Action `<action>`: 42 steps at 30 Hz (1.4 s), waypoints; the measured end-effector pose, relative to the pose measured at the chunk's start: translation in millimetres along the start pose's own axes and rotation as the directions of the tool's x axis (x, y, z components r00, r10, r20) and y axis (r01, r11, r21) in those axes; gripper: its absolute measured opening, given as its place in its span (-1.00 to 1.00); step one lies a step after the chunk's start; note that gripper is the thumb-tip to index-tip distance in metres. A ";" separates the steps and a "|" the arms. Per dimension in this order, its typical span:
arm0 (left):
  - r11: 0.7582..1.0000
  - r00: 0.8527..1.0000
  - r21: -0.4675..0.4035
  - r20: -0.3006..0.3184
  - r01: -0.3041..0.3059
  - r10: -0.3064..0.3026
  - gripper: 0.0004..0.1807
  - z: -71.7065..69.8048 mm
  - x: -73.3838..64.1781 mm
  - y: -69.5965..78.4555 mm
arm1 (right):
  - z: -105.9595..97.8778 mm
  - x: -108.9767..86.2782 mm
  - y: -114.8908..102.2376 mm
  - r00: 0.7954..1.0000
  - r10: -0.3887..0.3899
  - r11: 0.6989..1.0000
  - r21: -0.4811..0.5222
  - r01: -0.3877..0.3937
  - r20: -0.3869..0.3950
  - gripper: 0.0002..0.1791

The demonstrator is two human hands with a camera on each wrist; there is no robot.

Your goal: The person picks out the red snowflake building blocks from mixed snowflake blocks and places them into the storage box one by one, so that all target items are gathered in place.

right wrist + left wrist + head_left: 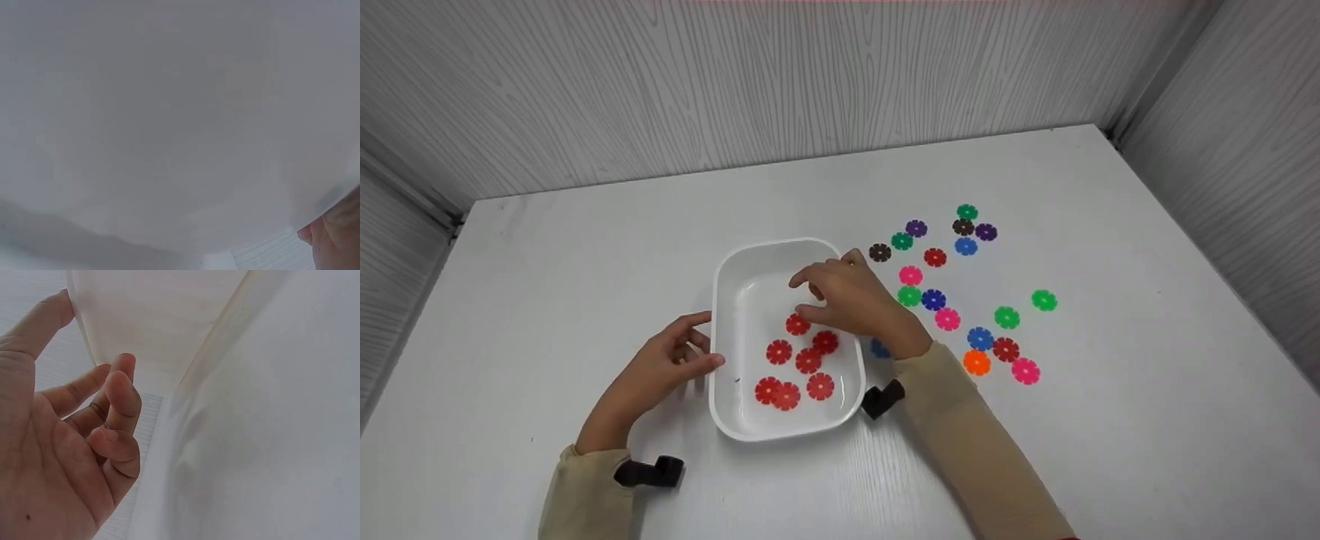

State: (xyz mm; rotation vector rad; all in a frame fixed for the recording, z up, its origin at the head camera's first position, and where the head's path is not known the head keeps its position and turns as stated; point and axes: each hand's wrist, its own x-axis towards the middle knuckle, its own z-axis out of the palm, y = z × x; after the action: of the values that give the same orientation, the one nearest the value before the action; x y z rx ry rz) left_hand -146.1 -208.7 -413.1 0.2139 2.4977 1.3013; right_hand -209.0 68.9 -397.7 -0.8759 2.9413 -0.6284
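Note:
A white rectangular tray (727,285) holds several red snowflake discs (778,352), mostly in its near half. My left hand (664,360) is at the tray's left side, thumb and index fingertip at the rim and the other fingers loosely bent. In the left wrist view, those bent fingers (121,402) stand beside the tray's outer wall with nothing in them. My right hand (847,296) reaches over the tray's right rim, thumb and index finger apart above the red discs. The tray fills most of the right wrist view, with part of that hand (337,236) at lower right.
On the white table (585,300), right of the tray, lie several loose discs: brown (880,253), purple (916,228), pink (1025,370), orange (976,363), bright green (1044,301) and dark red (1006,349). A blue disc (880,348) is partly hidden near the right wrist. Grey wood-grain panels (780,82) border the table.

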 end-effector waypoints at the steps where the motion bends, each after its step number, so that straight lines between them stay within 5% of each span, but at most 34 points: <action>1: 1.000 1.000 0.002 0.001 -0.001 0.001 -0.30 -0.2 0.0 -0.2 | 0.0 0.0 0.3 1.000 -0.004 1.000 0.002 0.004 -0.002 -0.57; 6: 1.000 1.000 -0.015 -0.003 -0.009 0.009 -0.30 -1.7 -1.2 -1.7 | -2.5 0.3 4.6 0.997 -0.055 0.994 0.086 0.060 -0.053 -0.59; 10: 1.000 1.000 -0.029 -0.005 -0.010 0.010 -0.30 -2.5 -2.8 -2.2 | -8.3 -0.7 15.3 0.993 -0.026 0.969 0.241 0.053 -0.117 -0.59; 17: 1.000 1.000 -0.018 -0.007 -0.004 0.004 -0.30 -2.1 -3.7 -1.7 | -24.1 -9.2 55.5 0.971 0.166 0.892 0.446 -0.072 -0.174 -0.55; 23: 1.000 1.000 -0.009 -0.005 -0.001 0.001 -0.30 -2.4 -4.3 -1.5 | -35.4 -26.1 97.9 0.915 0.359 0.816 0.538 -0.211 -0.186 -0.52; 32: 1.000 1.000 0.005 -0.011 0.003 -0.003 -0.31 -0.7 -3.7 1.2 | -41.3 -45.3 131.0 0.835 0.515 0.762 0.549 -0.343 -0.193 -0.47; 42: 1.000 1.000 0.006 -0.011 0.000 0.001 -0.31 2.1 -1.3 3.3 | -39.9 -55.0 153.9 0.808 0.577 0.740 0.494 -0.457 -0.116 -0.45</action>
State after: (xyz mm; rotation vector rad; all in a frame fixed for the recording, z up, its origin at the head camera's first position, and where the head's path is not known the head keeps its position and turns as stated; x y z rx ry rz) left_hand -144.2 -205.5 -411.3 0.2091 2.5114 1.2989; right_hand -247.9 230.2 -425.1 0.1019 2.8280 -1.3646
